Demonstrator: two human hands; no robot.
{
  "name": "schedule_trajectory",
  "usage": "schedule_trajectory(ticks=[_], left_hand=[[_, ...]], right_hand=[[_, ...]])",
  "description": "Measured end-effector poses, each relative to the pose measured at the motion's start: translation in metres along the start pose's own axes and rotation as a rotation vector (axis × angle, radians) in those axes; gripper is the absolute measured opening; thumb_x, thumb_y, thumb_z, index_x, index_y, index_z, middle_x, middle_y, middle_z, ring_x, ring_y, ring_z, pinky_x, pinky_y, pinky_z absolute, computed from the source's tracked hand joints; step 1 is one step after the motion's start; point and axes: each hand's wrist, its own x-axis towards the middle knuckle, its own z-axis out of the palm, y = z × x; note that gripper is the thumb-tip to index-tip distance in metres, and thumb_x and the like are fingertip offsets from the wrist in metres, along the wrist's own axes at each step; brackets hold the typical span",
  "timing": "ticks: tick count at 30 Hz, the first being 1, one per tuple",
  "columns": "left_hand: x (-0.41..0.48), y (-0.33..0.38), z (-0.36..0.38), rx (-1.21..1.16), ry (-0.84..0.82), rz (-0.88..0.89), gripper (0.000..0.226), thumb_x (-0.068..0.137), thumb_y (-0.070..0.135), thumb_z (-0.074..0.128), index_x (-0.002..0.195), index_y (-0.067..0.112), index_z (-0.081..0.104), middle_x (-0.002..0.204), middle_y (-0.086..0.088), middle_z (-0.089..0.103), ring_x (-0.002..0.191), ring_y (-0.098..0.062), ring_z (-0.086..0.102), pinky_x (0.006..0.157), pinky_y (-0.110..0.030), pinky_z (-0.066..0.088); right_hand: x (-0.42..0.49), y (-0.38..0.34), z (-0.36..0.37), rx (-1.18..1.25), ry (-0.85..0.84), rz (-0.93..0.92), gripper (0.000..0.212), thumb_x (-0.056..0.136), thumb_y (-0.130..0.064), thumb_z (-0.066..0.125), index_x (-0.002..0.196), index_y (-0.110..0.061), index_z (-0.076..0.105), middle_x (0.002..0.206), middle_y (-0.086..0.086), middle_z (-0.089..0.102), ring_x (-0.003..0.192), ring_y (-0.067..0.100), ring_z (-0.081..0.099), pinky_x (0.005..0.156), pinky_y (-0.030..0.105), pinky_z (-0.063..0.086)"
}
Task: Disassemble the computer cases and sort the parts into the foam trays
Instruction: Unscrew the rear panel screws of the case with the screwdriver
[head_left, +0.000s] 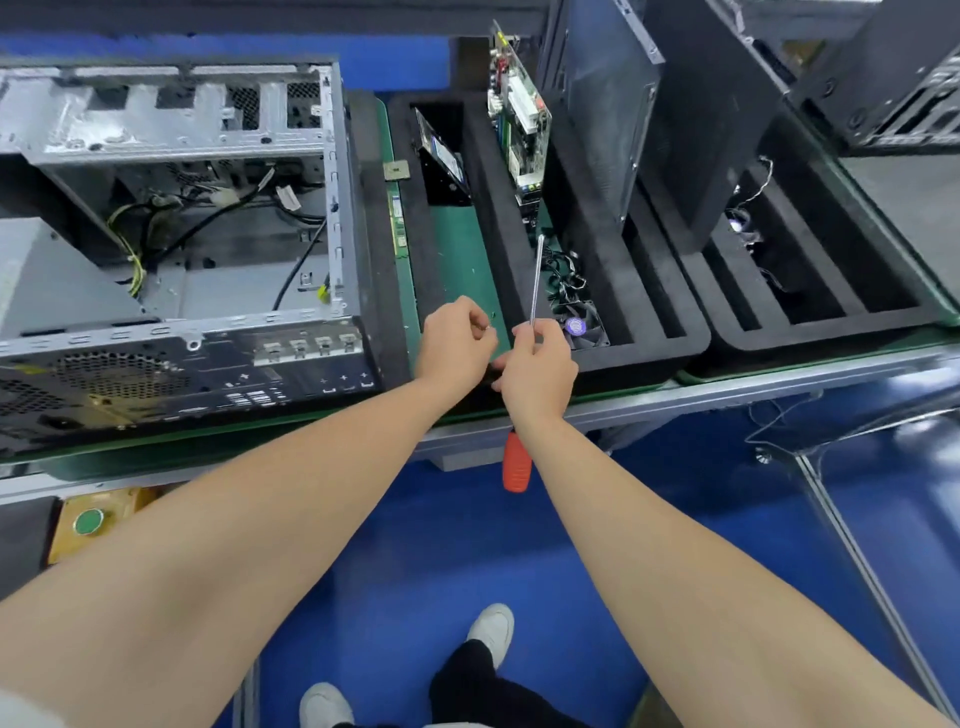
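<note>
On the table, at left: computer case, open side up, gutted but for loose cables and a grey box at its left. Likely heavy and stiff, sheet edges probably sharp; take by the frame rails, never the cables.

Just right of it: foam tray, soft-walled and slotted. Side panel on edge in the right slot. Motherboard upright in the middle slot, probably fragile, best held by its edges. Fan and tangled wires at that slot's near end. Hard drive leaning in the left slot.

Further right: second foam tray, thin wires inside.

Over the first tray's near rim: right grip closed round the screwdriver shaft, tip pointing away, red handle below the wrist. Left grip just beside, fingertips curled as in a pinch; cannot tell whether on anything.

Memory stick in the narrow left groove; processor chip on the foam rim.
</note>
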Motion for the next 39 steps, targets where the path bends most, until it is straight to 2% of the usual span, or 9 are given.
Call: schedule_trajectory(ticks=[4, 11, 16, 19, 23, 26, 31, 36, 39], left_hand=[[0.006, -0.001, 0.007, 0.091, 0.021, -0.017, 0.011, 0.091, 0.014, 0.070, 0.095, 0.022, 0.065, 0.096, 0.002, 0.063, 0.089, -0.016, 0.061, 0.076, -0.037, 0.055], [0.001, 0.003, 0.002, 0.032, 0.000, -0.054, 0.015, 0.099, 0.028, 0.058, 0.104, 0.020, 0.070, 0.097, 0.005, 0.070, 0.093, -0.016, 0.065, 0.085, -0.041, 0.057], [-0.018, 0.008, -0.014, -0.178, -0.183, -0.067, 0.034, 0.107, 0.043, 0.039, 0.107, 0.028, 0.070, 0.095, 0.008, 0.074, 0.090, -0.018, 0.069, 0.088, -0.041, 0.056], [-0.034, 0.002, -0.030, -0.219, -0.251, -0.035, 0.035, 0.107, 0.039, 0.036, 0.107, 0.030, 0.070, 0.093, 0.011, 0.070, 0.091, -0.012, 0.064, 0.079, -0.034, 0.050], [-0.062, -0.026, -0.062, -0.264, -0.400, -0.035, 0.032, 0.110, 0.034, 0.033, 0.111, 0.031, 0.065, 0.101, 0.008, 0.077, 0.100, -0.007, 0.069, 0.088, -0.033, 0.054], [-0.084, -0.056, -0.097, -0.251, -0.447, -0.032, 0.034, 0.111, 0.032, 0.034, 0.113, 0.024, 0.067, 0.105, 0.005, 0.077, 0.100, -0.009, 0.070, 0.089, -0.033, 0.055], [-0.119, -0.116, -0.165, -0.122, -0.396, -0.043, 0.034, 0.108, 0.027, 0.039, 0.104, 0.025, 0.073, 0.104, 0.008, 0.075, 0.099, -0.010, 0.068, 0.083, -0.032, 0.053], [-0.142, -0.172, -0.230, -0.212, -0.285, -0.162, 0.028, 0.108, 0.026, 0.041, 0.107, 0.023, 0.069, 0.093, 0.007, 0.079, 0.088, -0.006, 0.072, 0.075, -0.025, 0.051], [-0.149, -0.202, -0.253, -0.458, -0.185, -0.317, 0.024, 0.110, 0.022, 0.042, 0.123, 0.014, 0.061, 0.095, -0.003, 0.079, 0.092, -0.023, 0.076, 0.083, -0.039, 0.061]], right_hand=[[0.014, 0.004, -0.003, 0.025, -0.034, 0.033, 0.021, 0.107, -0.029, 0.041, 0.093, -0.032, 0.056, 0.070, 0.000, 0.074, 0.067, 0.029, 0.072, 0.056, 0.032, 0.051], [0.007, 0.008, 0.000, 0.048, -0.090, 0.011, 0.026, 0.106, -0.028, 0.035, 0.097, -0.023, 0.059, 0.064, 0.010, 0.070, 0.056, 0.026, 0.069, 0.058, 0.035, 0.050], [-0.026, 0.010, 0.010, 0.093, -0.136, -0.007, 0.029, 0.112, -0.032, 0.033, 0.102, -0.013, 0.053, 0.078, 0.007, 0.067, 0.071, 0.023, 0.061, 0.067, 0.043, 0.048], [-0.057, 0.012, 0.021, 0.077, -0.225, -0.016, 0.024, 0.112, -0.038, 0.033, 0.109, -0.019, 0.048, 0.079, 0.002, 0.065, 0.070, 0.022, 0.061, 0.065, 0.045, 0.049], [-0.107, 0.010, 0.041, 0.130, -0.331, -0.010, 0.022, 0.109, -0.035, 0.032, 0.119, -0.023, 0.048, 0.071, -0.016, 0.070, 0.054, 0.012, 0.070, 0.044, 0.026, 0.050], [-0.150, 0.006, 0.064, 0.202, -0.347, 0.058, 0.025, 0.109, -0.036, 0.033, 0.119, -0.025, 0.053, 0.078, -0.008, 0.071, 0.054, 0.014, 0.072, 0.044, 0.027, 0.053], [-0.228, -0.001, 0.114, 0.234, -0.453, 0.126, 0.028, 0.107, -0.036, 0.028, 0.104, -0.031, 0.056, 0.071, 0.011, 0.075, 0.054, 0.039, 0.072, 0.047, 0.041, 0.058], [-0.296, -0.009, 0.164, 0.172, -0.589, 0.107, 0.035, 0.109, -0.032, 0.029, 0.103, -0.018, 0.060, 0.072, 0.013, 0.074, 0.049, 0.037, 0.068, 0.049, 0.048, 0.058], [-0.325, -0.014, 0.187, 0.147, -0.636, 0.046, 0.034, 0.110, -0.034, 0.032, 0.100, -0.017, 0.060, 0.069, 0.011, 0.073, 0.039, 0.028, 0.058, 0.041, 0.035, 0.051]])
